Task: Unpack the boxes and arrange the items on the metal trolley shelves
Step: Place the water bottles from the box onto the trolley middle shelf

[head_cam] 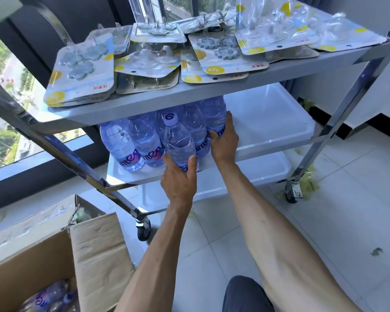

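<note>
Clear plastic water bottle [178,143] standing upright on the middle shelf [268,122] of the metal trolley [338,122], long axis vertical, pale cap on top, at the front edge of a cluster of like bottles [144,140]. Left hand [178,181] wrapped round its lower half from the front, thumb on the right side and fingers on the left. Right hand [224,140] just beyond and to the right, fingers laid fairly straight against the flank of the neighbouring bottle at the right end of the cluster, thumb touching its label; pressing rather than clasping, as far as can be told. Held bottle directly ahead of the left hand and the nearer of the two to the body; remaining shelf space stretching away to the right of the right hand, white and bare of bottles. Likely a matter of nudging the bottle snug against the group, so a tilt at the shelf lip looks the risk. Above both hands, top shelf [212,91] covered with overlapping blister packs of hooks [81,70]. Below the hands, bottom shelf [257,174], partly hidden. Near the left elbow, open cardboard box [95,251] on the tiled floor [324,221], more labelled bottles [50,298] lying inside at its lower corner.
</note>
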